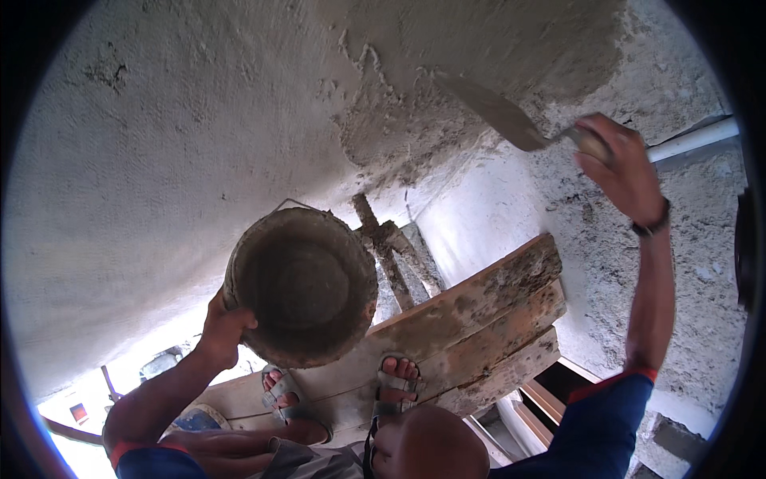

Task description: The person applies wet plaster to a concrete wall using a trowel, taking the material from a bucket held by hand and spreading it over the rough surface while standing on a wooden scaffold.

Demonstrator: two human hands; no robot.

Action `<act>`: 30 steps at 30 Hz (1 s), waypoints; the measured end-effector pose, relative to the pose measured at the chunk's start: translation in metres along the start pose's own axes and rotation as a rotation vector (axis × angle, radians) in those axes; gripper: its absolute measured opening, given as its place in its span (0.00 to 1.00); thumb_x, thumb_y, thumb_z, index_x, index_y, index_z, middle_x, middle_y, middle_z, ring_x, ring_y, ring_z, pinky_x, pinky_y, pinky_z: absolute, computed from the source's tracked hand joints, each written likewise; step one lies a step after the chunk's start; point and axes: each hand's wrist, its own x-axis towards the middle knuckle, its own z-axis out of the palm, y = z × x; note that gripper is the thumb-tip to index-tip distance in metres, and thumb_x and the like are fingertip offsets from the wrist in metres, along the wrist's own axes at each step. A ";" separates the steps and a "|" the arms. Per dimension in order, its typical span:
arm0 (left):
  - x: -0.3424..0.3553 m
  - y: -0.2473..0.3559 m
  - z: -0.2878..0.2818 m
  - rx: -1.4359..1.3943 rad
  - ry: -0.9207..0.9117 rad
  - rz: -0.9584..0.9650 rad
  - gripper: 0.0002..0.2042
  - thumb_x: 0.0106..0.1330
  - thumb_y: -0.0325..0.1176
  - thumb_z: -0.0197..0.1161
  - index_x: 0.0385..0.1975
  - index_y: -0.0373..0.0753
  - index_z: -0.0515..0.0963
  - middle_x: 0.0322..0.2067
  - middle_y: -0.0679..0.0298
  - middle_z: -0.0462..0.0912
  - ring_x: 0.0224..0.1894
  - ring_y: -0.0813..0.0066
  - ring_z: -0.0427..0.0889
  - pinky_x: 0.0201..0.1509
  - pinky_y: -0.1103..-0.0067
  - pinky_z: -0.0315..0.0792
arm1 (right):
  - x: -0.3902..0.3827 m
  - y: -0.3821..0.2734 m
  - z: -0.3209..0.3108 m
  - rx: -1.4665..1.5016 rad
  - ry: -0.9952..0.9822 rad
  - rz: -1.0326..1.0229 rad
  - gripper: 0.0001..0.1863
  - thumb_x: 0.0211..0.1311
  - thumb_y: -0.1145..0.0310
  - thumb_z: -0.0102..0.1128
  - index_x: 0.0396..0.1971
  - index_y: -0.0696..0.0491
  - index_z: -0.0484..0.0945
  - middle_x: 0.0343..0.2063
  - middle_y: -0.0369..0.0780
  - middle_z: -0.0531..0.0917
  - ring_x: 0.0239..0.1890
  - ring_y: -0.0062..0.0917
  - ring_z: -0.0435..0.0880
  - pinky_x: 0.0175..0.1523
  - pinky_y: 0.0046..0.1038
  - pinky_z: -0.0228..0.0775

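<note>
My left hand [222,329] grips the rim of a round, mortar-crusted bucket [257,275], its thumb hooked over the edge. The bucket tilts so that its mouth faces up toward me; a grey residue coats its inside, and a thin wire handle [291,203] rests at the far rim. Raised at the right, my right hand [622,164] is closed around the handle of a pointed trowel [501,116]. The blade reaches left against a patch of darker, wet mortar [511,40] on the plastered surface. Rough ridges of mortar run along the patch's left edge.
I stand in sandals on wooden planks [471,327] stained with mortar. Past the bucket, mortar-covered sticks [387,247] cross each other. A white pipe [694,140] runs along the rough right wall [606,263]. Gaps beside the planks show a lower level.
</note>
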 end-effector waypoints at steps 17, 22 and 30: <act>-0.005 0.030 0.164 0.178 -0.350 0.146 0.29 0.43 0.15 0.53 0.53 0.32 0.68 0.39 0.60 0.78 0.38 0.71 0.78 0.41 0.76 0.73 | -0.105 -0.122 0.067 -0.515 -0.258 -0.134 0.12 0.50 0.67 0.55 0.31 0.60 0.76 0.22 0.40 0.78 0.30 0.29 0.80 0.31 0.28 0.70; -0.010 0.028 0.208 0.157 -0.464 0.256 0.28 0.43 0.15 0.53 0.52 0.31 0.69 0.37 0.60 0.79 0.37 0.73 0.77 0.40 0.78 0.72 | -0.137 -0.091 0.107 -0.269 -0.514 0.026 0.10 0.52 0.67 0.54 0.30 0.57 0.77 0.25 0.44 0.81 0.30 0.34 0.82 0.32 0.34 0.73; -0.006 0.040 0.217 0.212 -0.485 0.255 0.27 0.43 0.18 0.54 0.51 0.31 0.70 0.32 0.63 0.78 0.29 0.77 0.74 0.32 0.79 0.70 | -0.187 -0.065 0.119 0.204 -0.301 0.095 0.18 0.53 0.60 0.59 0.42 0.52 0.78 0.35 0.45 0.82 0.33 0.38 0.83 0.38 0.37 0.77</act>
